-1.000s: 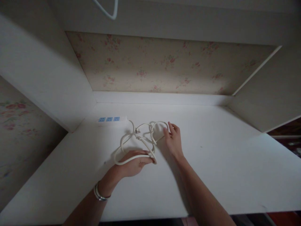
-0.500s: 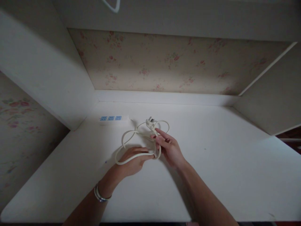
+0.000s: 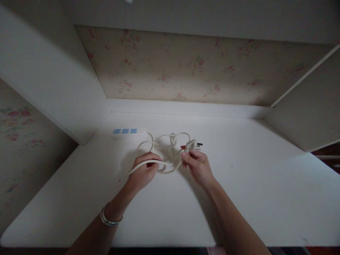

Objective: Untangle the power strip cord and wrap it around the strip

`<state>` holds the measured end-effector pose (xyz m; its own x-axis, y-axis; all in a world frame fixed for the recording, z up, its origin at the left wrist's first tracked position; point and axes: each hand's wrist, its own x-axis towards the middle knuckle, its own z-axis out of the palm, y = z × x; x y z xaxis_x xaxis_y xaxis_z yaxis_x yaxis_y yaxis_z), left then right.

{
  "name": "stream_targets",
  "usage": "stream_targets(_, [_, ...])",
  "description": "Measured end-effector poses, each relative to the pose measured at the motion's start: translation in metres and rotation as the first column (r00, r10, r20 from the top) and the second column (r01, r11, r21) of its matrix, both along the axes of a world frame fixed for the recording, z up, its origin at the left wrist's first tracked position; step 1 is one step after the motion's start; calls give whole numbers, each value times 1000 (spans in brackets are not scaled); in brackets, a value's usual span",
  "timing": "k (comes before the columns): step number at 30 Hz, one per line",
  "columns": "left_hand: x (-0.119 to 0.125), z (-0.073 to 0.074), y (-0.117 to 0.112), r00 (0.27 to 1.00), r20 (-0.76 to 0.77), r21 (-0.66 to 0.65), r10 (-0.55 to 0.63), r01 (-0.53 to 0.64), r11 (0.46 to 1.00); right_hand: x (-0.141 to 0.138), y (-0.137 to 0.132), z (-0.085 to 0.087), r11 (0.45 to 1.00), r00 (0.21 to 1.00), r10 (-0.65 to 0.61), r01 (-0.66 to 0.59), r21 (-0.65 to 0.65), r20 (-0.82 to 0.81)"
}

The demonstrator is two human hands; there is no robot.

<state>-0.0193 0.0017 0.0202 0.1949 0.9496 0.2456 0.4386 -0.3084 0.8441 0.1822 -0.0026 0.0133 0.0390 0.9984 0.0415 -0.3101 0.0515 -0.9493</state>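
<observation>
My right hand [image 3: 198, 165] pinches a white plug [image 3: 191, 145] between thumb and fingers, its dark prongs pointing right. The white power cord [image 3: 170, 171] runs from the plug in tangled loops in front of both hands. My left hand [image 3: 145, 170] is closed around part of that cord, and one loop passes over the back of the hand. What the left fingertips grip exactly is partly hidden. At the back left lies a white power strip [image 3: 127, 131] with blue socket faces, joined to the cord at its right end.
A white desktop [image 3: 247, 184] lies under everything. White side panels stand left [image 3: 53, 78] and right [image 3: 305, 106]. Behind is a low white ledge [image 3: 186, 109] below floral wallpaper [image 3: 170, 67], with a shelf [image 3: 196, 17] overhead.
My right hand has moved right and turned the plug so its prongs point right. My left hand has shifted left and slightly up, and the loops between the hands have spread apart.
</observation>
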Motion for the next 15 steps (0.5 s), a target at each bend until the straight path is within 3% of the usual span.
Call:
stream_targets(3, [0,5,-1,989,138,-208,57,-28,978,-3,-8,1,955,948,294,-286,-76,125])
stream_targets(7, [0,9,-3,957,281,-329,70,27,944,-14,-15,3,792,754,608,-601,-111,249])
stream_targets(10, [-5,11,-5,955,295,-235,33,39,971,-22,-17,1,715,661,672,-697,-61,334])
stream_targets(15, [-10,8,-5,928,364,-117,-85,136,984,-25,-15,-8,684,601,651,-730,-15,463])
